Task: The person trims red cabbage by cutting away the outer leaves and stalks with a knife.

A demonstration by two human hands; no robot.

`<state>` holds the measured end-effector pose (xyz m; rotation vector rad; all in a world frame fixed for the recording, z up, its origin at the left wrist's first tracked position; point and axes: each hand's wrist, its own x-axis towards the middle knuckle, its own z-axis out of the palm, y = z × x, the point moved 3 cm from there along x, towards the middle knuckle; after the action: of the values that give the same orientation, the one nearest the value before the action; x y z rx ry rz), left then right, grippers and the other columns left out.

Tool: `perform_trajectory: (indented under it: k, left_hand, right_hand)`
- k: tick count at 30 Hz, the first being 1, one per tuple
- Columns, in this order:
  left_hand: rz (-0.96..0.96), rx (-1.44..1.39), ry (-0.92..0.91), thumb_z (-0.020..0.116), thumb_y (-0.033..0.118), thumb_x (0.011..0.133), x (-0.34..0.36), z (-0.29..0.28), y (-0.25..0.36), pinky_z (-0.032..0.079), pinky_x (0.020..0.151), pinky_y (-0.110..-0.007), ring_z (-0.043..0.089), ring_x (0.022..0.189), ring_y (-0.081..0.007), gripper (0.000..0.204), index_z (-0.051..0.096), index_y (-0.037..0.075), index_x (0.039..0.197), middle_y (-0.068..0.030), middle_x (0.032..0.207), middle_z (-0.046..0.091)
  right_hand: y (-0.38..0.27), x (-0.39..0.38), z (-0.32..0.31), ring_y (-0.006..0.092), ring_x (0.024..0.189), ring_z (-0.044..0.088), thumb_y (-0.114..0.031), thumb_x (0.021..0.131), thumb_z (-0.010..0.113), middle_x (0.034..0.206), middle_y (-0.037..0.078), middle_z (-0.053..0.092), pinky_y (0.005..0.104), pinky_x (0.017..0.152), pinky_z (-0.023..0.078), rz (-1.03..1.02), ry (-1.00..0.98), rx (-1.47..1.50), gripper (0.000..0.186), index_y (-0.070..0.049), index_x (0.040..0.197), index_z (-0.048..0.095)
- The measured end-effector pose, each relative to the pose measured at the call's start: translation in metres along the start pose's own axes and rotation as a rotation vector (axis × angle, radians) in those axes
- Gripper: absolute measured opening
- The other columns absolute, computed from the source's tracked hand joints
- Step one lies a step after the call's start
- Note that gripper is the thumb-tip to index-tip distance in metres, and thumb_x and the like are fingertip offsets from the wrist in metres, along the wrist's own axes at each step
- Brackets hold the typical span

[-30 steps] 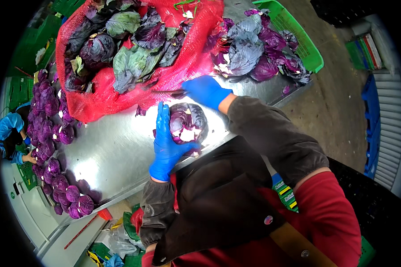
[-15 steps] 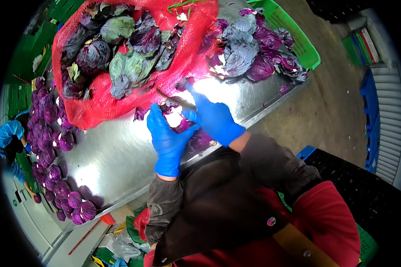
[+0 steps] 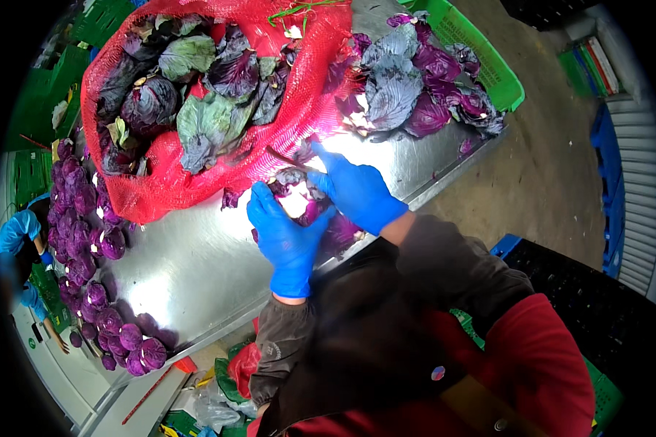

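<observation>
My left hand (image 3: 288,240), in a blue glove, is wrapped round a red cabbage (image 3: 296,201) whose pale cut stem end faces up. My right hand (image 3: 360,191), gloved the same, is closed just beside the cabbage's far right side. From its fingers a thin dark blade, seemingly a knife (image 3: 281,156), points to the left; its handle is hidden in the glove. Loose purple leaves (image 3: 340,234) lie under and beside the cabbage, close to the table's near edge. Beyond both hands lies an opened red mesh sack (image 3: 160,188) with untrimmed cabbages and dark outer leaves.
Many trimmed cabbages (image 3: 76,211) line the left of the metal table (image 3: 197,255). A leaf pile (image 3: 393,91) spreads at the far right by a green crate (image 3: 488,62). Another person in blue (image 3: 20,231) works at far left. A black crate (image 3: 561,291) stands right.
My left hand has shifted slightly right and down with the cabbage, showing more of its pale cut end. My right fingers have moved off its near side. The far-left person's hand has dropped lower.
</observation>
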<state>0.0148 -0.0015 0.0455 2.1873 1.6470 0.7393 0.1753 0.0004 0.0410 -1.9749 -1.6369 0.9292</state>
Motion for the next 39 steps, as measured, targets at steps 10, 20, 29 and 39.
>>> perform_trajectory:
  k: [10, 20, 29, 39]
  left_hand:
    - [-0.095, 0.096, -0.068, 0.09, 0.039, 0.058, -0.006, 0.003, 0.016, 0.04, 0.101, -0.049, 0.043, 0.123, -0.0442, 0.114, 0.029, -0.006, 0.143, -0.0273, 0.132, 0.045]
    - [-0.021, -0.217, -0.062, 0.092, 0.04, 0.057, -0.015, -0.014, -0.034, 0.036, 0.109, -0.046, 0.038, 0.134, -0.0399, 0.118, 0.028, -0.001, 0.148, -0.0233, 0.146, 0.038]
    - [-0.031, -0.194, -0.059, 0.084, 0.005, 0.066, -0.012, -0.047, -0.018, 0.029, 0.116, -0.043, 0.032, 0.14, -0.035, 0.097, 0.031, 0.003, 0.147, -0.0217, 0.15, 0.032]
    - [-0.102, -0.206, -0.094, 0.091, 0.035, 0.062, 0.01, -0.003, -0.018, 0.036, 0.106, -0.048, 0.044, 0.126, -0.0403, 0.101, 0.039, -0.003, 0.139, -0.0253, 0.136, 0.045]
  right_hand:
    - [0.038, 0.042, 0.013, 0.0428, 0.083, 0.066, -0.06, 0.099, 0.03, 0.103, 0.025, 0.067, 0.0495, 0.076, 0.051, 0.167, -0.233, -0.049, 0.072, 0.0, 0.101, 0.068]
    - [0.047, 0.062, 0.035, 0.0395, 0.089, 0.065, -0.04, 0.087, 0.065, 0.105, 0.022, 0.066, 0.0477, 0.078, 0.052, 0.11, 0.067, -0.039, 0.046, -0.005, 0.116, 0.058]
    - [-0.002, 0.014, -0.003, 0.0393, 0.096, 0.065, -0.05, 0.092, 0.058, 0.107, 0.022, 0.067, 0.0427, 0.083, 0.051, -0.126, -0.136, 0.18, 0.053, -0.008, 0.125, 0.06]
    - [-0.023, 0.009, 0.003, 0.0388, 0.09, 0.066, -0.045, 0.096, 0.052, 0.099, 0.02, 0.067, 0.0473, 0.074, 0.052, -0.344, -0.07, 0.04, 0.056, -0.007, 0.136, 0.044]
